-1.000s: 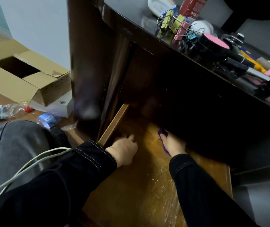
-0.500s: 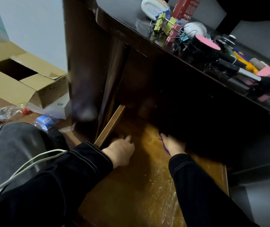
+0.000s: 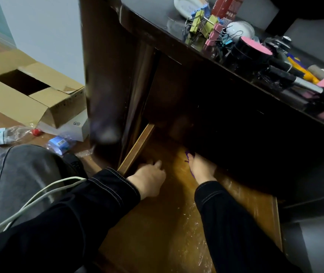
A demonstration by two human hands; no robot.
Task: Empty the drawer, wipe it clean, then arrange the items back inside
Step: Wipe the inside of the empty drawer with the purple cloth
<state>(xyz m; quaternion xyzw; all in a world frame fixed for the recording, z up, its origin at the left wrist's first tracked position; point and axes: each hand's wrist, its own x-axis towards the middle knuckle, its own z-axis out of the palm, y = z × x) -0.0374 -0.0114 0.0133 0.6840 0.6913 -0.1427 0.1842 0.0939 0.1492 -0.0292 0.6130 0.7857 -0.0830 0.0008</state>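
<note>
The wooden drawer [image 3: 255, 203] is pulled out below the dark desk, its bare bottom shiny with streaks. My right hand [image 3: 201, 167] reaches deep toward the drawer's back under the desk and presses a purple cloth [image 3: 189, 154] against the bottom; only the cloth's edge shows beside the hand. My left hand [image 3: 149, 179] rests on the drawer bottom near the left wall [image 3: 135, 150], fingers loosely bent and holding nothing. On the desk top lie the taken-out items: binder clips [image 3: 206, 26], a black jar with pink lid [image 3: 253, 49], a makeup brush [image 3: 303, 83].
An open cardboard box [image 3: 29, 93] and a white box [image 3: 74, 129] stand on the floor at left, with plastic bottles [image 3: 5, 133] beside my knee [image 3: 25, 174]. A white cable [image 3: 39, 196] runs across my lap. The dark desk top overhangs the drawer's back.
The right hand with the cloth has slid slightly farther in under the desk. The left hand has stayed near the drawer's left wall.
</note>
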